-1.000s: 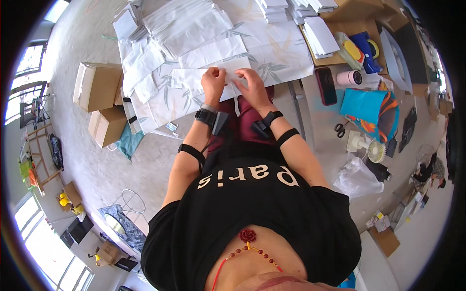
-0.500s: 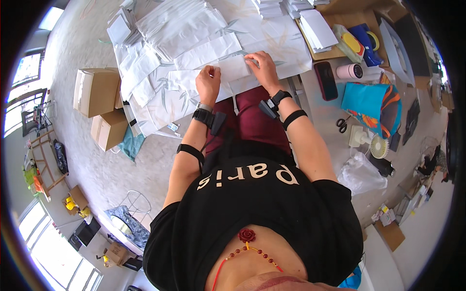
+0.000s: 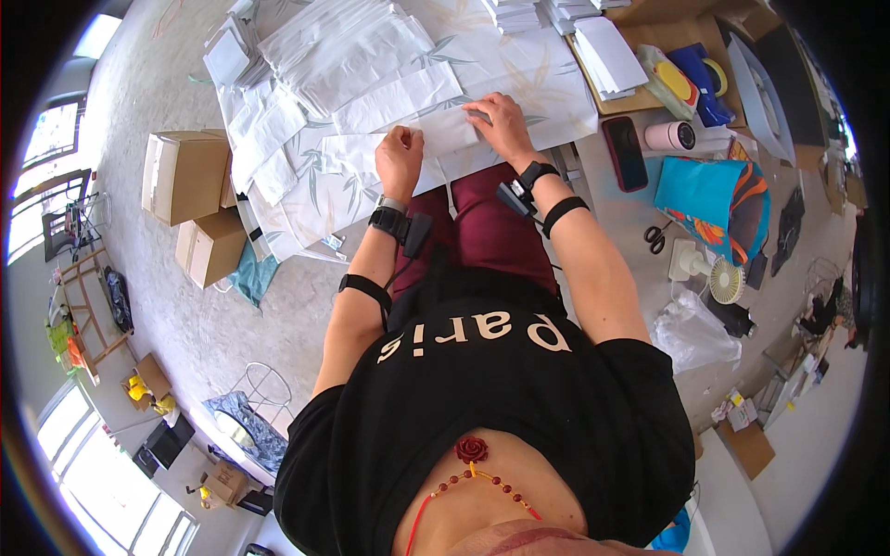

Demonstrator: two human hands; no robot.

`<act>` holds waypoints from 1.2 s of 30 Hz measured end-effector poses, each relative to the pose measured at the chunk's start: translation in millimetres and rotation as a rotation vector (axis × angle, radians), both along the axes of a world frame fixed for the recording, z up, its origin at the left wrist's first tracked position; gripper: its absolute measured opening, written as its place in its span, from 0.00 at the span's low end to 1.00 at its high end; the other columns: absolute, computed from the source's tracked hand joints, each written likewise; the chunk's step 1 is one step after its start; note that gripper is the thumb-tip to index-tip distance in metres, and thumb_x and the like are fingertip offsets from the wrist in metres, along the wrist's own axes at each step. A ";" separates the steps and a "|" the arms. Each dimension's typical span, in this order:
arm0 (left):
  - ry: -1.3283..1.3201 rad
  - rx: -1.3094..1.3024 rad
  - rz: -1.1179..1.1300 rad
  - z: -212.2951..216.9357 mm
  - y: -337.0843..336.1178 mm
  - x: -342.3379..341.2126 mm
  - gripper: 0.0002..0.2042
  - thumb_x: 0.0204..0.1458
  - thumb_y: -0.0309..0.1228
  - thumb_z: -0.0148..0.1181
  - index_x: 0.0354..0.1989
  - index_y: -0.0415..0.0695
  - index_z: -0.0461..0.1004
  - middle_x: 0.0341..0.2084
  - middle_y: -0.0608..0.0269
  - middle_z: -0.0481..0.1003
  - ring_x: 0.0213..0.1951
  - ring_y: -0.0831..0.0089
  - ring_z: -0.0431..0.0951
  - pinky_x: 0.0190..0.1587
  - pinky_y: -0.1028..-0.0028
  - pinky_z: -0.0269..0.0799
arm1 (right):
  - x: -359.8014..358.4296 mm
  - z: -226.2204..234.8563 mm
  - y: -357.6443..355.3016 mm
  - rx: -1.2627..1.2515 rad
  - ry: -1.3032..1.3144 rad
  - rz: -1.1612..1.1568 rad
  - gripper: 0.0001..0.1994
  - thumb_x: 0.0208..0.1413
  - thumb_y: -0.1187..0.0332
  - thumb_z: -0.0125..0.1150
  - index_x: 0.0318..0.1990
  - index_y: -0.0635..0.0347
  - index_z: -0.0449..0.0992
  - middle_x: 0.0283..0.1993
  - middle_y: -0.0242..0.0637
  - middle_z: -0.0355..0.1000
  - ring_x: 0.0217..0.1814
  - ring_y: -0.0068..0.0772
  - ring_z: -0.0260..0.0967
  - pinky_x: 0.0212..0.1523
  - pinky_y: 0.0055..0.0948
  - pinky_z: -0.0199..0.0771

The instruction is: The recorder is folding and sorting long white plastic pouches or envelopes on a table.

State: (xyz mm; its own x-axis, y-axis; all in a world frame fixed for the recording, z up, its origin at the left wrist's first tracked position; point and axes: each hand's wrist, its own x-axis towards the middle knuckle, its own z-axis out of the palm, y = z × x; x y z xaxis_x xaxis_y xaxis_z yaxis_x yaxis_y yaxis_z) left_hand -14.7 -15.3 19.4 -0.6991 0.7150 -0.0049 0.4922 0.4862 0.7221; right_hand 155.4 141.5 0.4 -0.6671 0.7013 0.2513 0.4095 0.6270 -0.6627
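A long strip of thin white material (image 3: 443,130), folded flat, lies near the front edge of a cloth-covered table (image 3: 519,69) printed with leaves. My left hand (image 3: 400,162) has its fingers curled together at the strip's near edge, around its middle. At the strip's right end, my right hand (image 3: 505,128) pinches it with thumb and fingers. What lies right under the fingertips is partly hidden. Just beyond is another white strip (image 3: 397,98), and behind that a broad layered pile of thin white sheets (image 3: 338,46).
Stacks of folded white pieces (image 3: 607,57) stand at the back right, beside an open carton (image 3: 667,18). Right of the table are a phone (image 3: 625,156), a pink cylinder (image 3: 669,136), a blue patterned bag (image 3: 709,199), scissors (image 3: 654,239) and a small fan (image 3: 723,278). Cardboard boxes (image 3: 188,171) stand left.
My right hand has shifted slightly away from me and to the left at the strip's end. My left hand is almost where it was, still closed at the near edge.
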 end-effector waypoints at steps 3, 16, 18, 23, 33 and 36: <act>-0.004 -0.005 0.005 -0.5 -0.6 -1.2 0.13 0.56 0.36 0.67 0.35 0.36 0.81 0.26 0.53 0.83 0.29 0.61 0.83 0.36 0.65 0.76 | 3.1 1.1 0.1 0.006 -0.051 0.025 0.13 0.54 0.65 0.73 0.47 0.44 0.85 0.44 0.33 0.75 0.51 0.41 0.72 0.56 0.42 0.71; 0.271 0.036 0.051 4.9 -15.2 5.9 0.16 0.52 0.31 0.66 0.49 0.42 0.76 0.48 0.51 0.78 0.51 0.52 0.77 0.50 0.57 0.73 | 13.3 9.2 7.9 -0.010 -0.110 0.183 0.23 0.50 0.61 0.76 0.56 0.40 0.83 0.48 0.37 0.72 0.54 0.43 0.70 0.58 0.41 0.71; 0.316 0.070 -0.159 11.7 -18.3 18.9 0.21 0.53 0.32 0.66 0.55 0.41 0.73 0.57 0.50 0.72 0.59 0.51 0.71 0.58 0.56 0.69 | 13.5 8.2 9.9 -0.008 -0.117 0.193 0.24 0.50 0.60 0.76 0.57 0.40 0.83 0.48 0.38 0.71 0.54 0.44 0.70 0.59 0.42 0.71; 0.430 -0.014 -0.534 19.4 -26.6 53.0 0.39 0.57 0.46 0.64 0.74 0.40 0.59 0.76 0.49 0.53 0.78 0.49 0.47 0.77 0.50 0.44 | 13.5 11.4 8.0 0.002 -0.131 0.197 0.24 0.50 0.61 0.76 0.58 0.39 0.82 0.50 0.40 0.71 0.54 0.45 0.71 0.59 0.42 0.71; 0.407 -0.110 -0.482 -4.2 -37.1 53.5 0.44 0.58 0.57 0.59 0.78 0.45 0.53 0.79 0.55 0.46 0.80 0.53 0.39 0.79 0.50 0.35 | -21.9 235.4 -62.8 -0.509 0.543 0.324 0.17 0.69 0.58 0.60 0.52 0.64 0.80 0.41 0.39 0.76 0.42 0.28 0.71 0.48 0.25 0.70; 0.458 -0.106 -0.480 -14.6 -33.6 56.7 0.44 0.59 0.57 0.58 0.78 0.45 0.53 0.79 0.56 0.46 0.80 0.53 0.39 0.79 0.51 0.35 | 8.6 356.1 -115.6 -0.670 0.779 0.700 0.23 0.73 0.50 0.49 0.44 0.63 0.79 0.34 0.38 0.76 0.31 0.28 0.70 0.42 0.27 0.69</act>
